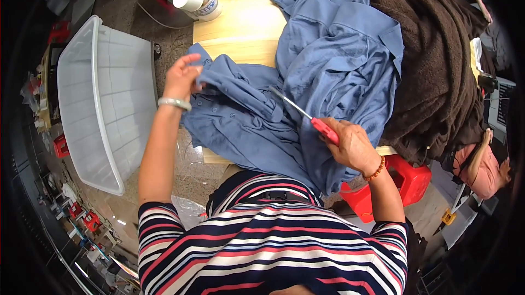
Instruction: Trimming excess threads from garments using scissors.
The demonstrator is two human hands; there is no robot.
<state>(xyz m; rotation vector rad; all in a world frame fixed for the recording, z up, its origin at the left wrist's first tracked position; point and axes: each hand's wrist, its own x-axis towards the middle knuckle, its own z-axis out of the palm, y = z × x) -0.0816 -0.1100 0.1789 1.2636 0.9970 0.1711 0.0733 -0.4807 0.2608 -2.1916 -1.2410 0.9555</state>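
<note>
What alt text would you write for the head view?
A right hand works red-handled scissors into a blue shirt on a wooden table, while the left hand pinches its edge.

Blue shirt (306,76), red-handled scissors (311,120)

One blue shirt (328,76), one pair of red-handled scissors (309,117), one brown blanket (437,65), one clear plastic tub (104,103), one white jar (205,4), one red stool (404,185), one wooden table (240,27), two hands (183,79) (353,144).
</note>
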